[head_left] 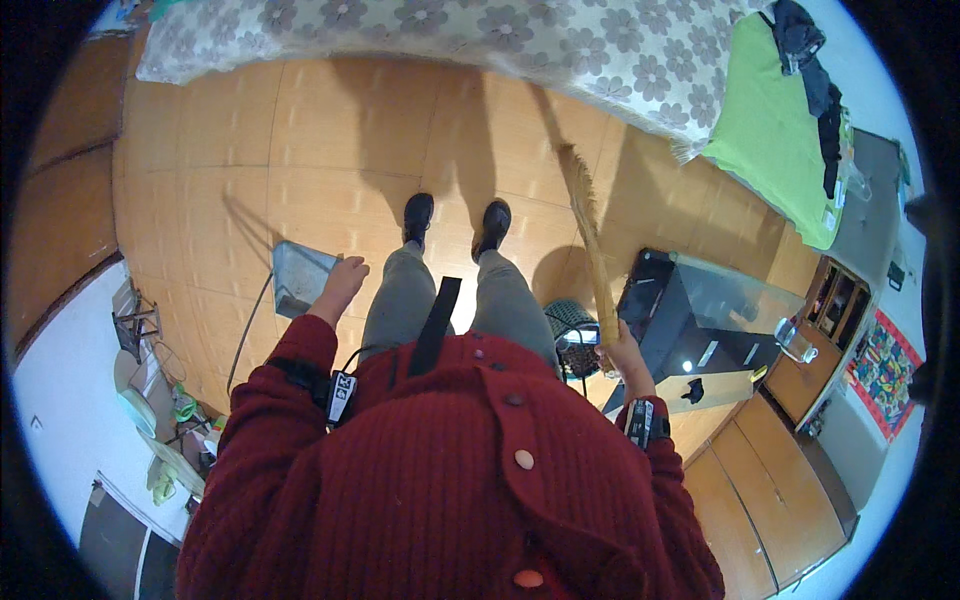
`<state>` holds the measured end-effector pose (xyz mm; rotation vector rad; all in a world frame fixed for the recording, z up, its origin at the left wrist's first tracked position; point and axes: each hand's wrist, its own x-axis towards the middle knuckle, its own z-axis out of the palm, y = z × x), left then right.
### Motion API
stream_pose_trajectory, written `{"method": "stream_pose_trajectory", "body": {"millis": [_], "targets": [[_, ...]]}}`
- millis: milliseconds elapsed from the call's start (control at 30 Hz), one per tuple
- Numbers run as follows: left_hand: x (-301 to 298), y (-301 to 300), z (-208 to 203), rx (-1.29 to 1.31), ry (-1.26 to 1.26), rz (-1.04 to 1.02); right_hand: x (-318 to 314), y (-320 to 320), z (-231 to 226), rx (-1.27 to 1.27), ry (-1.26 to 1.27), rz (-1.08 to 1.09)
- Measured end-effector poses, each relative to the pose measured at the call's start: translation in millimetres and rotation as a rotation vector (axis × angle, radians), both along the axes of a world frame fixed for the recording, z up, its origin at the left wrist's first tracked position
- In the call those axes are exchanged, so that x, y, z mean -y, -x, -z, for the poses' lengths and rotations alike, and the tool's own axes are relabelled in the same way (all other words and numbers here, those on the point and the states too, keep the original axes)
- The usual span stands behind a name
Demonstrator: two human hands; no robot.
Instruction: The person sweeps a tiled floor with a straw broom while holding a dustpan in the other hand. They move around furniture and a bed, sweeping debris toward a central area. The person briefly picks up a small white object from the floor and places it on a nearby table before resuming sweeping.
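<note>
My right hand [627, 352] is closed around the lower end of a long tan broom [588, 225]. The broom slants up and away to the left, and rough bristles stand along the side of its far end. On my left, my left hand [343, 287] hangs with its fingers loosely stretched and nothing visible in it. Below it on the floor lies a grey dustpan [297, 272], partly covered by the hand. A thin dark rod or cord [250, 330] runs back from the dustpan's left edge.
A flower-patterned bedspread [500, 35] spans the far side, beside a green cover [775, 130] with dark clothes. A dark glass-topped table [700, 300] stands at right, near a dark wastebasket [572, 325]. Wooden cabinets [75, 215] line the left; a cluttered rack [165, 420] stands behind them.
</note>
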<state>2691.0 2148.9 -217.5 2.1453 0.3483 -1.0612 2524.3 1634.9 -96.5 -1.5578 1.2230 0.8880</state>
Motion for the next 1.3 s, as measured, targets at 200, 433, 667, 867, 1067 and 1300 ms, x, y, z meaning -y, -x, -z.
{"method": "stream_pose_trajectory", "body": {"millis": [200,433,667,867,1067,1300], "targets": [[-94.5,6.6,17.0,0.185,-0.068,0.389,-82.3,-46.7,30.7,0.105,0.059,-0.131],[-144.6,0.2,2.9,0.226,-0.2,0.797,-176.3,-131.6,71.8,0.099,0.165,-0.873],[-114.7,-19.8,-21.4,0.029,-0.046,-0.124,-181.0,-139.1,-14.2,0.233,0.101,-0.757],[-117.6,-23.3,-12.8,0.159,-0.109,0.375,-164.3,-119.9,-25.3,0.074,0.136,-0.562],[-132.5,-6.6,6.7,0.093,0.036,0.187,-187.9,-142.0,18.4,0.061,0.238,-0.531],[-125.7,-24.0,10.7,-0.04,0.021,0.046,-170.8,-109.5,-18.6,0.18,-0.028,-0.407]]}}
